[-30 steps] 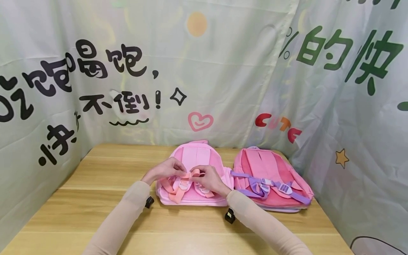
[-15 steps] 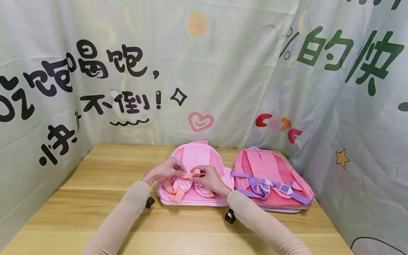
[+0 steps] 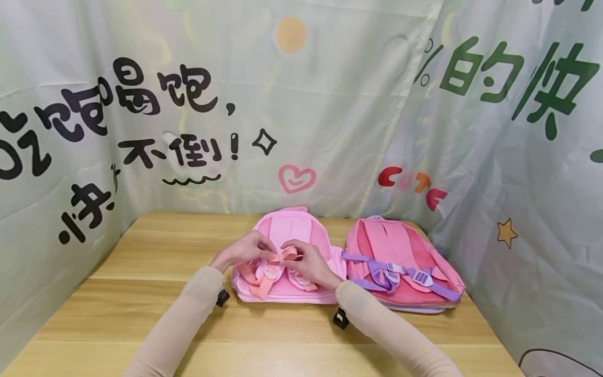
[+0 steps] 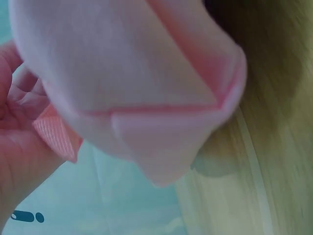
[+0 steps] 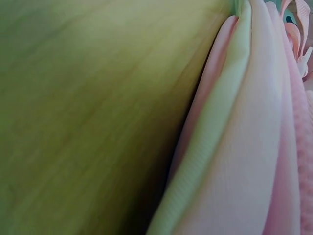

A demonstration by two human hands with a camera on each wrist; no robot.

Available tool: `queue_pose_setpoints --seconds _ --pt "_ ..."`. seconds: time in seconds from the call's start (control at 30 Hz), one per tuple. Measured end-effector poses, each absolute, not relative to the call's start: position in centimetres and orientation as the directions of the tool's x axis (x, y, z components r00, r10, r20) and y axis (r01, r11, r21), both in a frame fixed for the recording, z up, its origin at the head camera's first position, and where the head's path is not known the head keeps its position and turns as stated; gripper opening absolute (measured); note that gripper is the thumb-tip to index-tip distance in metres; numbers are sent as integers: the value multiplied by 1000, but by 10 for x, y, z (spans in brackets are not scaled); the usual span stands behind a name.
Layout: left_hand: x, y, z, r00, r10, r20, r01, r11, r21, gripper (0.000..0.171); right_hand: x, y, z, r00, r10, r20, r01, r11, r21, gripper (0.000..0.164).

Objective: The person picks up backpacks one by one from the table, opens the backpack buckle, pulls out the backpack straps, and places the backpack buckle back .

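A light pink backpack [image 3: 290, 229] lies back-side up on the wooden table, its shoulder straps facing me. Coral webbing straps [image 3: 265, 288] with pale buckles [image 3: 271, 273] cross its lower part. My left hand [image 3: 247, 248] pinches the coral webbing at the bag's middle. Just to its right, my right hand [image 3: 308, 263] pinches a raised loop of that webbing [image 3: 291, 252]. In the left wrist view a coral strap end [image 4: 59, 134] lies by the palm [image 4: 22, 142], and pink fabric hides the fingertips. The right wrist view mostly shows the backpack's side [image 5: 239, 142].
Touching its right side lies a darker pink backpack [image 3: 377, 235] with purple straps [image 3: 443, 290] bundled across it. A wooden table [image 3: 155, 251] carries both bags. Printed fabric curtains [image 3: 330, 104] stand behind and at both sides.
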State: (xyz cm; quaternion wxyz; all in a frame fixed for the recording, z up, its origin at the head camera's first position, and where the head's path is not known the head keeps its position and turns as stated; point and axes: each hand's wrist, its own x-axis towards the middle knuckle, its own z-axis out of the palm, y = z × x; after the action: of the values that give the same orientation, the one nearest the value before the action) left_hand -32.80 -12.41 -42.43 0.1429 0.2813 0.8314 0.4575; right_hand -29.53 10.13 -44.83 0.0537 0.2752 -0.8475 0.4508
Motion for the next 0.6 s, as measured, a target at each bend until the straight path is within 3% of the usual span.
queue_pose_setpoints --seconds 0.27,0.6 --pt "-328 -118 -423 -791 611 32 341 398 851 11 -296 103 -448 -836 -428 342 -526 449 -722 24" --pt "-326 -122 -423 -792 611 12 316 393 864 11 -294 103 -447 -860 -409 306 -486 474 -734 21"
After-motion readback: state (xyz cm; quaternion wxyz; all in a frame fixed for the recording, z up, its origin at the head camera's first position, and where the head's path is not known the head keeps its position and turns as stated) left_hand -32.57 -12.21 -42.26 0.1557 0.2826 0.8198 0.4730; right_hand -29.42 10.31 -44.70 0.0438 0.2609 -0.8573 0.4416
